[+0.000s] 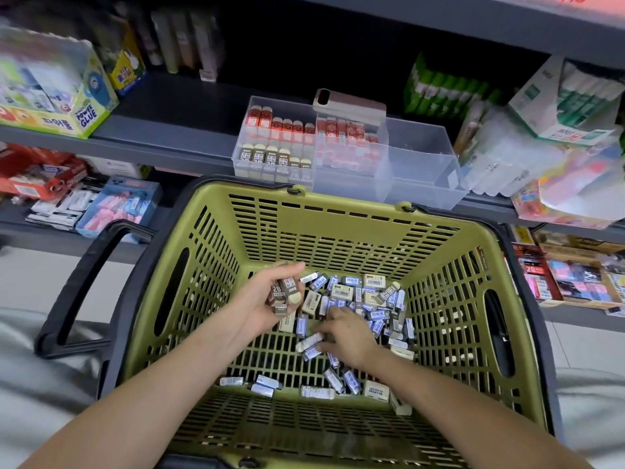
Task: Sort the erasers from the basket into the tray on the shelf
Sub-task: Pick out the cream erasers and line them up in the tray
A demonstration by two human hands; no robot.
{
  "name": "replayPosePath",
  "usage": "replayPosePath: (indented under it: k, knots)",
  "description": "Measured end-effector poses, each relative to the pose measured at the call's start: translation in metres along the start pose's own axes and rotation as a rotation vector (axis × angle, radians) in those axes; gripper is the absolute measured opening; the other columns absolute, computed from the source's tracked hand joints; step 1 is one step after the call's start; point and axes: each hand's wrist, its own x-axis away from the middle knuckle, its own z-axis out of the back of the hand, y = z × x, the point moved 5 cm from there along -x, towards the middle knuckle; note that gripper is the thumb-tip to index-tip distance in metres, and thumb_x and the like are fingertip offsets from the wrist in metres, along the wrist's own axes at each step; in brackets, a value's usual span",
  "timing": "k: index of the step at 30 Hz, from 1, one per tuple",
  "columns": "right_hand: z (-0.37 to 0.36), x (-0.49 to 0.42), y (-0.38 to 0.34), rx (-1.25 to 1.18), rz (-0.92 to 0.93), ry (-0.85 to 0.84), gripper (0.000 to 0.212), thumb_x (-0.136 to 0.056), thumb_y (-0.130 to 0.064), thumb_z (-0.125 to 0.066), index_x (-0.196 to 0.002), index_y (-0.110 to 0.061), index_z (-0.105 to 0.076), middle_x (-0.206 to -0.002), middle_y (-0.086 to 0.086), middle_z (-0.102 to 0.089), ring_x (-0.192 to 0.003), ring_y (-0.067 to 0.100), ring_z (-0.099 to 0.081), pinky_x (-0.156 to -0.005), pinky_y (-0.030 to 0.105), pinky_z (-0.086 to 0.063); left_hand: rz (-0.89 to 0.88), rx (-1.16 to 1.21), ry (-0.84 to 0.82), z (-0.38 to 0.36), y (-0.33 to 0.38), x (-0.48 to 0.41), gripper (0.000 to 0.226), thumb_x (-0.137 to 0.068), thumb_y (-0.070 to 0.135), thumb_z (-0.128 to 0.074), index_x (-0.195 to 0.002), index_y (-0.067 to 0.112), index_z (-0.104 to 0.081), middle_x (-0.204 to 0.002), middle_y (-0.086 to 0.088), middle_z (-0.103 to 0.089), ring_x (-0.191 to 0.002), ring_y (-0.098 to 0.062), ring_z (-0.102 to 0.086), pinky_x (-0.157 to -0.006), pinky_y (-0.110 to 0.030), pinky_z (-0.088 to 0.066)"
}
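A green plastic basket [355,228] fills the middle of the view, with several small erasers [365,299] scattered on its floor, blue-sleeved and cream ones. My left hand [267,302] hovers inside the basket, palm up, shut on a bundle of brown 2B erasers [285,294]. My right hand [341,330] is lower, palm down, fingers spread over the loose erasers and touching a pale one. Behind the basket, on the shelf, stands a clear divided tray [422,170]. Its left compartments hold rows of brown and red erasers; its right compartment looks empty.
A phone [348,103] lies on top of the tray. A glue box [57,93] stands on the shelf at left, green and white packets [449,89] at right. The basket's black handle [84,286] hangs down at left. Lower shelves hold more stationery.
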Motion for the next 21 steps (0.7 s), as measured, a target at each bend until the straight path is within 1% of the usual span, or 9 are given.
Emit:
replayPosePath:
  k: [3, 5, 7, 10, 12, 14, 18, 20, 21]
  knots:
    - [0.004, -0.003, -0.001, -0.029, 0.01, 0.006, 0.035, -0.081, -0.042, -0.067, -0.112, -0.025, -0.063, -0.105, -0.001, -0.048, -0.103, 0.021, -0.046, -0.083, 0.032, -0.039, 0.004, -0.007, 0.054, 0.006, 0.001, -0.002, 0.046, -0.056, 0.012, -0.078, -0.095, 0.006, -0.055, -0.061, -0.002, -0.059, -0.051, -0.012, -0.052, -0.055, -0.023, -0.046]
    - [0.006, -0.002, -0.001, -0.068, -0.001, 0.007, 0.03, -0.081, -0.04, -0.068, -0.104, -0.021, -0.063, -0.102, -0.004, -0.048, -0.101, 0.018, -0.046, -0.085, 0.03, -0.039, 0.022, -0.072, 0.089, 0.009, -0.001, -0.004, 0.051, -0.053, 0.013, -0.08, -0.095, 0.005, -0.053, -0.067, -0.003, -0.056, -0.051, -0.012, -0.05, -0.049, -0.022, -0.047]
    - [0.013, 0.002, 0.0, -0.208, -0.067, 0.04, 0.022, -0.081, -0.034, -0.069, -0.094, -0.017, -0.064, -0.1, -0.002, -0.054, -0.098, 0.017, -0.049, -0.085, 0.028, -0.041, 0.03, -0.209, 0.119, 0.012, -0.006, -0.005, 0.056, -0.05, 0.019, -0.083, -0.097, 0.005, -0.055, -0.078, -0.007, -0.058, -0.061, -0.015, -0.054, -0.053, -0.024, -0.049]
    - [0.039, 0.012, -0.004, -0.919, -0.288, 0.096, 0.011, -0.08, -0.024, -0.071, -0.081, -0.015, -0.065, -0.085, 0.001, -0.065, -0.082, 0.015, -0.056, -0.077, 0.029, -0.044, -0.004, -0.454, 0.143, 0.014, -0.016, -0.004, 0.061, -0.052, 0.033, -0.082, -0.102, 0.005, -0.062, -0.102, -0.014, -0.066, -0.09, -0.023, -0.06, -0.067, -0.03, -0.048]
    - [0.051, 0.018, -0.009, -1.33, -0.421, 0.088, 0.006, -0.079, -0.02, -0.072, -0.08, -0.016, -0.067, -0.073, -0.005, -0.068, -0.07, 0.01, -0.056, -0.067, 0.025, -0.044, -0.048, -0.554, 0.106, 0.009, -0.02, -0.003, 0.057, -0.053, 0.037, -0.081, -0.098, 0.006, -0.065, -0.1, -0.009, -0.069, -0.093, -0.02, -0.062, -0.067, -0.028, -0.044]
    - [0.058, 0.021, -0.018, -1.53, -0.453, 0.025, 0.01, -0.076, -0.017, -0.071, -0.084, -0.013, -0.068, -0.069, -0.004, -0.067, -0.061, 0.009, -0.051, -0.056, 0.021, -0.042, -0.056, -0.58, 0.045, 0.002, -0.024, -0.002, 0.051, -0.055, 0.039, -0.081, -0.093, 0.008, -0.064, -0.093, -0.005, -0.07, -0.086, -0.016, -0.063, -0.071, -0.029, -0.045]
    - [0.065, 0.023, -0.028, -1.647, -0.365, -0.088, 0.025, -0.068, -0.021, -0.072, -0.09, -0.009, -0.068, -0.077, 0.001, -0.068, -0.064, 0.012, -0.057, -0.059, 0.023, -0.048, -0.108, -0.519, 0.028, 0.0, -0.021, -0.005, 0.047, -0.061, 0.04, -0.079, -0.095, 0.011, -0.065, -0.096, -0.006, -0.072, -0.098, -0.026, -0.063, -0.095, -0.043, -0.043]
    - [0.058, 0.023, -0.03, -1.572, -0.281, -0.166, 0.021, -0.076, -0.018, -0.07, -0.096, -0.012, -0.068, -0.084, 0.001, -0.071, -0.071, 0.013, -0.062, -0.064, 0.024, -0.05, -0.109, -0.484, 0.076, 0.002, -0.017, -0.006, 0.05, -0.064, 0.038, -0.078, -0.103, 0.011, -0.063, -0.097, -0.008, -0.069, -0.091, -0.024, -0.061, -0.092, -0.04, -0.042]
    - [0.05, 0.025, -0.031, -1.409, -0.24, -0.203, 0.019, -0.08, -0.017, -0.068, -0.099, -0.015, -0.068, -0.088, -0.002, -0.071, -0.075, 0.011, -0.063, -0.066, 0.022, -0.051, -0.114, -0.475, 0.104, 0.004, -0.013, -0.006, 0.047, -0.068, 0.038, -0.077, -0.104, 0.012, -0.063, -0.095, -0.006, -0.068, -0.086, -0.022, -0.059, -0.086, -0.037, -0.042]
